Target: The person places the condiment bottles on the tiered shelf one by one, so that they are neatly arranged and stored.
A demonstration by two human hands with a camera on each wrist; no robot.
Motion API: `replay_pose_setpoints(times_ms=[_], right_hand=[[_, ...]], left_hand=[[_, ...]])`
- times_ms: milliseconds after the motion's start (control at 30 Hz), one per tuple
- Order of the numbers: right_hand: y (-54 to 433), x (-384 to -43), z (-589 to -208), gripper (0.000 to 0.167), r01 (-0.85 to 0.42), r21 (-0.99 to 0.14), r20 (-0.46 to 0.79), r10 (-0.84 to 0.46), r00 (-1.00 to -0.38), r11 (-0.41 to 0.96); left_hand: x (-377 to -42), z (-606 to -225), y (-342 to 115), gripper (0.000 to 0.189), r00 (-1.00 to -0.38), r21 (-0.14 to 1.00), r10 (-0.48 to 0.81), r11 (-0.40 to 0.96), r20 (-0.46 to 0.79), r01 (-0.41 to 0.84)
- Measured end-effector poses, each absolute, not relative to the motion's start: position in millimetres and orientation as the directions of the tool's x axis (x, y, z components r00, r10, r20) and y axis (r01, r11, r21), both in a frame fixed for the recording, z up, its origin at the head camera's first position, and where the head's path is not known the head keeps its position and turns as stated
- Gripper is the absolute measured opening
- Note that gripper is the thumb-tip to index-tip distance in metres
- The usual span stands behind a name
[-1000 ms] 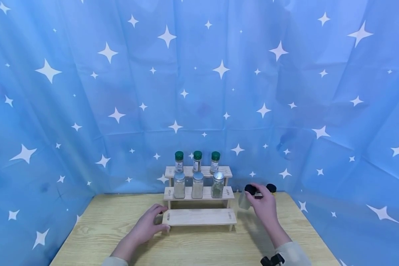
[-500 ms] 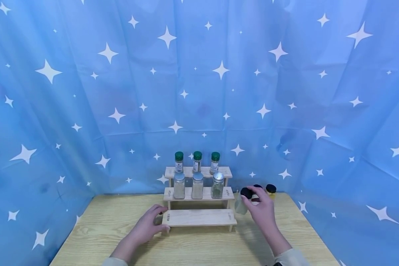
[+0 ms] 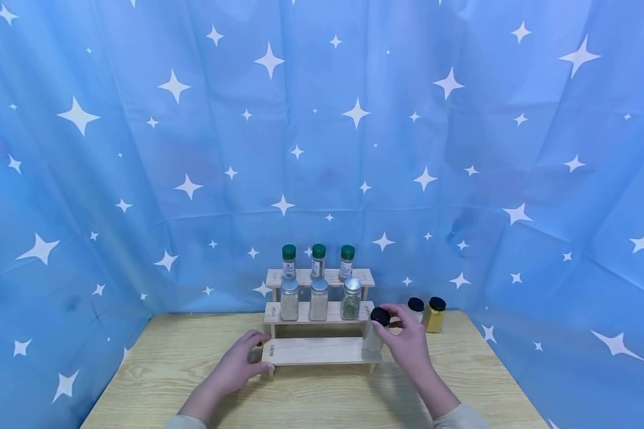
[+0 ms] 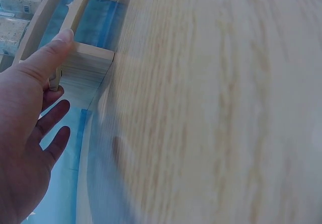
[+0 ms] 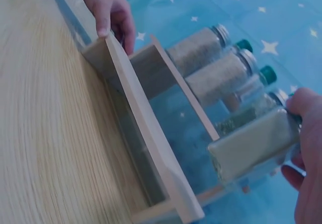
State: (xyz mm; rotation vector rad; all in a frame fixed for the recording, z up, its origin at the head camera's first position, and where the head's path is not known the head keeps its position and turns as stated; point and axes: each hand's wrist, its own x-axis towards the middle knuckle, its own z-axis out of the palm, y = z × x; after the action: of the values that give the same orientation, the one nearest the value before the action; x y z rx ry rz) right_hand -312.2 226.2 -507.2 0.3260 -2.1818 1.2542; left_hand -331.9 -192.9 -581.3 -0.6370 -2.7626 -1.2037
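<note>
My right hand holds a clear spice jar by its black cap. Pale powder fills the jar, which tilts over the right end of the lowest shelf of a three-step wooden rack; the right wrist view shows a gap between its base and that board. At the rack's left end, my left hand grips the same lowest board, the thumb on its front edge and a finger behind; the other fingers are spread free of it.
Three silver-lidded jars line the middle shelf. Three green-capped bottles stand on the top one. Right of the rack, two black-capped jars remain on the table, one with yellow contents. A starry blue curtain hangs close behind.
My right hand has carried the jar leftward and slightly toward me, from beside the rack to over the lowest shelf. The two other black-capped jars are now uncovered. My left hand stays put.
</note>
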Motion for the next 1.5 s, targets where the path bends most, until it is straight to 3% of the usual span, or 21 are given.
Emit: replay_pose_setpoints(times_ms=[400,1000,1500], right_hand=[[181.5,-313.4,-505.0,0.037,-0.533,-0.713,0.591,-0.018,-0.807,0.455],[123.5,-315.4,-502.2,0.037,-0.499,-0.792,0.489,-0.123,-0.863,0.352],[86.5,-320.5,-490.3,0.04,-0.513,-0.76,0.459,-0.229,-0.858,0.399]], left_hand=[[-332.1,-582.0,-192.3,0.073,-0.907,0.685,0.352,0.604,0.229,0.408],[-331.3,-582.0,-192.8,0.074,-0.907,0.685,0.346,0.602,0.239,0.41],[-331.6,-581.0,-192.6,0.071,-0.905,0.685,0.349,0.6,0.242,0.414]])
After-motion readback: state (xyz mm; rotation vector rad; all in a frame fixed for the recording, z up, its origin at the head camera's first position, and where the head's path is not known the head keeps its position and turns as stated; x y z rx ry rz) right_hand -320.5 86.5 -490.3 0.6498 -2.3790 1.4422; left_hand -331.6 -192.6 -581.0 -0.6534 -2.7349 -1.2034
